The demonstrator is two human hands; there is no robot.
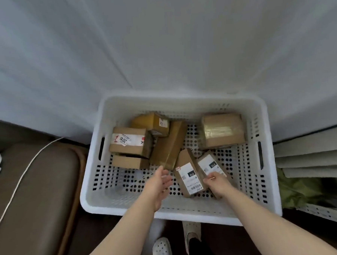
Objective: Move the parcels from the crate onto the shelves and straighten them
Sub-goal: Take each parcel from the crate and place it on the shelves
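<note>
Seen from the head, parcels [222, 130] lie jumbled in the white crate [181, 99], where the right hand [217, 184] curls round a small labelled parcel [207, 164], likely to lift it, while the left hand [159, 184], fingers loose and empty, reaches in beside it.

We see seven parcels in the crate [184, 102]: four far left, one far right [223, 129], two near right.
</note>
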